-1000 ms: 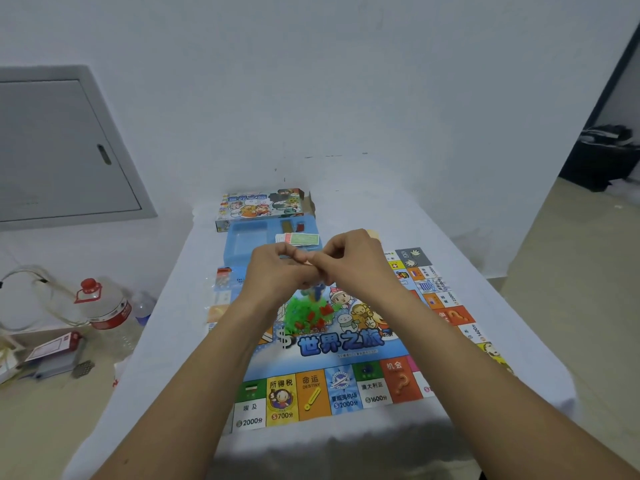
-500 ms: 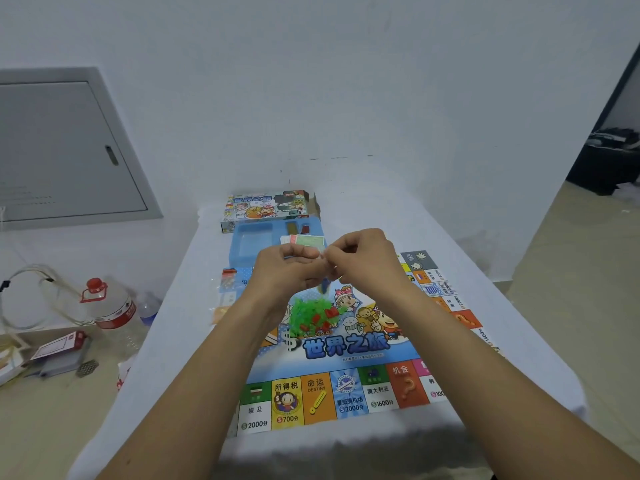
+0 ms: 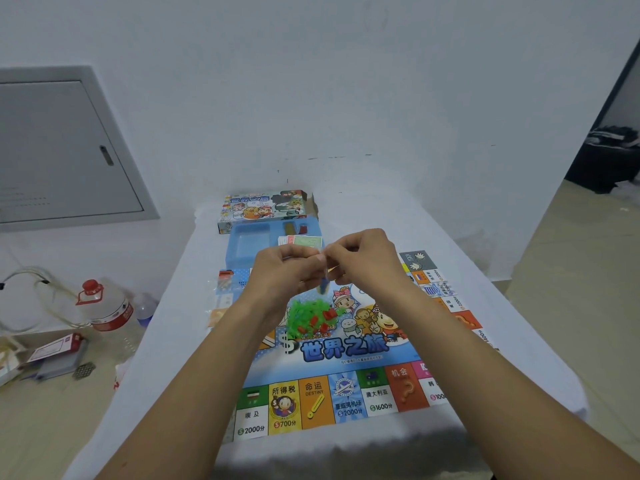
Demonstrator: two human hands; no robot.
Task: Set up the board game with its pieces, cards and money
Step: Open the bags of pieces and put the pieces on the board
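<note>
Board (image 3: 346,351) lies flat on the counter (image 3: 485,341), a pile (image 3: 311,317) of green and red pieces on its middle. Above it both hands, left (image 3: 280,271) and right (image 3: 360,261), pinch a small clear bag (image 3: 323,284) with closed fingers. Better to tear it low over the board, so pieces do not scatter.

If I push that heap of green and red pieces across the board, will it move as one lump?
Probably not. The heap of green and red pieces looks like many small loose plastic bits, so it should scatter. They seem light, and the board looks glossy, so they may skid. Scooping seems safer.
</note>
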